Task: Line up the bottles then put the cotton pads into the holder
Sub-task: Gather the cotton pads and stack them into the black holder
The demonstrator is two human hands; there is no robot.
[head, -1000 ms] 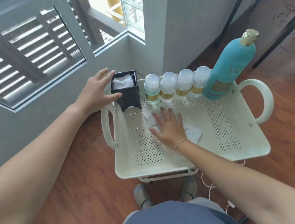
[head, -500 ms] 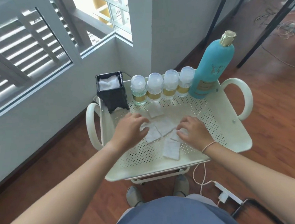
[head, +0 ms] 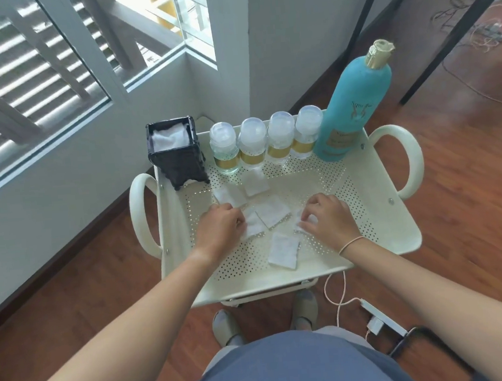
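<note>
Cotton pads [head: 271,214] lay loose mid-tray, about six counted, between both hands and nearer than the black holder [head: 177,152] at the far-left corner. The left hand [head: 221,227] curled its fingers on one pad's left edge; the right hand [head: 327,219] pinched another. Four small bottles [head: 267,144] and one tall blue bottle [head: 354,107] stood lined along the tray [head: 374,210] back.

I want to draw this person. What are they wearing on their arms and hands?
Both arms are bare, with no sleeves and no gloves. The left hand wears nothing. The right hand has a thin pale band round its wrist.
</note>
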